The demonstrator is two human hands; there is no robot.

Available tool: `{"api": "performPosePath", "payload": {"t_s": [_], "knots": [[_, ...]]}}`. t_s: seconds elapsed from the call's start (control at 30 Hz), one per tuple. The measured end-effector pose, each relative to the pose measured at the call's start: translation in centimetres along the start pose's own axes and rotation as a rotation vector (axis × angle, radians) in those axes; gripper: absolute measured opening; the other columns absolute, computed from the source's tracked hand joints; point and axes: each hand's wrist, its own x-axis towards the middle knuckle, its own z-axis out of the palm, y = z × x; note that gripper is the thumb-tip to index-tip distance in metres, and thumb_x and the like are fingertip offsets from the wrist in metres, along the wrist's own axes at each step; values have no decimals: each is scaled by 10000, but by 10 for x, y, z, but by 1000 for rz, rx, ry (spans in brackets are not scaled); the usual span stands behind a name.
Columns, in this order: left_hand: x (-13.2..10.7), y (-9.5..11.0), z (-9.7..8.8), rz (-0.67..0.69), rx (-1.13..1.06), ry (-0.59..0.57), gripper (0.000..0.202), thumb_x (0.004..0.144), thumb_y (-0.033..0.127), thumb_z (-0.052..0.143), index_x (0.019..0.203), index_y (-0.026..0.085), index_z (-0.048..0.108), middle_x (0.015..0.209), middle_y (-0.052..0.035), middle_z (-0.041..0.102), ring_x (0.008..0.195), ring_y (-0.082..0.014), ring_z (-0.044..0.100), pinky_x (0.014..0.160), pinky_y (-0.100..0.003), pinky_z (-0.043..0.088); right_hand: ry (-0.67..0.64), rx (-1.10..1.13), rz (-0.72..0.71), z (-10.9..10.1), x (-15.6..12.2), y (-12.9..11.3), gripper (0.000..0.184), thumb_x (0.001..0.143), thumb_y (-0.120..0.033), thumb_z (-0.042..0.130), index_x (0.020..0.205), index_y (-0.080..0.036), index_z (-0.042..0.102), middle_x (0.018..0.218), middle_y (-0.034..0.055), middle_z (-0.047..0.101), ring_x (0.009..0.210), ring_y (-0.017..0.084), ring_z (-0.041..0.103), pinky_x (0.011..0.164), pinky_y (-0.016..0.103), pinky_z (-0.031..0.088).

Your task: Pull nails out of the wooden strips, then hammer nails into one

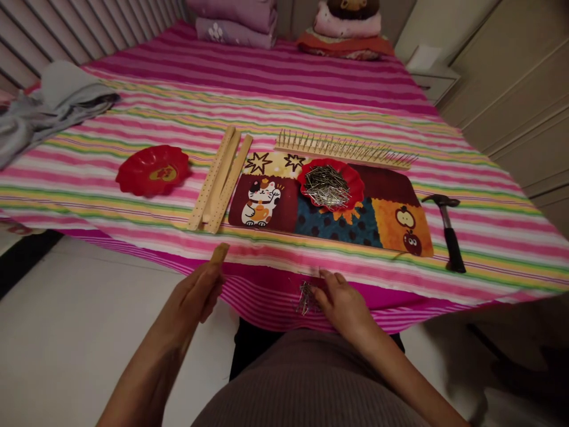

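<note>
My left hand [202, 290] is closed around a narrow wooden strip [219, 254], whose end sticks up past the fingers. Over the bed's front edge, my right hand [344, 299] has its fingers curled, and a thin nail seems to stand at the index fingertip. Right beside its thumb lies a loose heap of nails [304, 298] on the magenta cloth. Farther back, a red scalloped dish [357, 185] full of nails [326, 187] sits on a printed mat [311, 225]. Behind the mat lies a wooden strip with rows of upright nails [347, 148].
Several wooden strips with holes [217, 178] lie left of the mat. A second red dish [153, 172] is farther left. A hammer [448, 234] rests at the right. Folded bedding [235, 26] and grey clothing [57, 101] lie on the striped bed cover [275, 77].
</note>
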Motion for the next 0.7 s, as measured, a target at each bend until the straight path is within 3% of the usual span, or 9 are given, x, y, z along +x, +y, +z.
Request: {"api": "performPosePath", "payload": {"t_s": [0.07, 0.1, 0.2, 0.27, 0.37, 0.47, 0.57, 0.6, 0.7], "knots": [[1, 8, 15, 35, -42, -20, 492, 824, 682, 450, 675, 214, 478, 446, 63, 358, 367, -85, 313, 357, -205, 244, 23, -112, -105, -3, 0, -9, 349, 845, -287, 518, 1158, -153, 596, 1125, 163, 609, 902, 267, 611, 753, 383, 457], [2, 12, 24, 51, -75, -32, 493, 830, 686, 434, 697, 214, 490, 432, 68, 349, 354, -85, 302, 346, -203, 235, -39, -86, -155, -3, -1, -17, 342, 863, -288, 511, 1167, -161, 603, 1128, 154, 616, 919, 261, 610, 777, 382, 458], [6, 28, 50, 125, -175, -80, 488, 834, 689, 424, 776, 212, 510, 443, 81, 363, 345, -79, 296, 335, -190, 243, -396, 172, -252, 6, -7, -48, 276, 836, -312, 601, 1091, -221, 656, 1013, 62, 668, 864, 199, 609, 767, 318, 463], [8, 42, 63, 186, -212, -123, 486, 842, 685, 413, 787, 211, 504, 462, 84, 369, 352, -79, 307, 340, -190, 262, -625, 391, -276, 20, -12, -68, 337, 774, -284, 677, 1108, -255, 650, 1029, 18, 674, 881, 179, 605, 771, 289, 459], [6, 56, 72, 278, -207, -153, 466, 873, 646, 396, 795, 204, 519, 516, 69, 410, 403, -87, 377, 395, -206, 336, -741, 606, -280, 40, -16, -88, 255, 780, -243, 644, 1034, -236, 663, 935, -6, 671, 829, 160, 595, 739, 276, 446], [3, 45, 67, 373, -91, -147, 387, 903, 557, 438, 960, 209, 599, 752, -8, 603, 701, -143, 579, 672, -260, 490, -647, 687, -188, 48, -11, -90, 168, 795, -264, 596, 938, -210, 665, 811, -10, 641, 702, 141, 553, 659, 269, 426], [-1, 6, 55, 349, -38, -219, 460, 861, 513, 548, 1248, 264, 532, 1203, -69, 609, 1097, -221, 559, 940, -337, 452, -398, 851, -94, 40, 2, -80, 204, 800, -364, 593, 907, -198, 644, 711, -17, 587, 628, 132, 509, 573, 248, 396], [-2, -9, 52, 316, -36, -264, 510, 843, 506, 578, 1286, 263, 507, 1253, -83, 590, 1110, -240, 557, 936, -352, 457, -302, 908, -59, 35, 8, -76, 229, 799, -402, 600, 887, -193, 632, 678, -22, 564, 599, 125, 492, 537, 236, 376], [-12, -48, 46, 225, -7, -388, 527, 824, 482, 609, 1280, 237, 510, 1085, -82, 662, 937, -234, 617, 815, -351, 495, -100, 1045, 49, 19, 23, -65, 343, 798, -524, 599, 852, -186, 588, 557, -54, 462, 477, 92, 384, 412, 199, 263]]}}
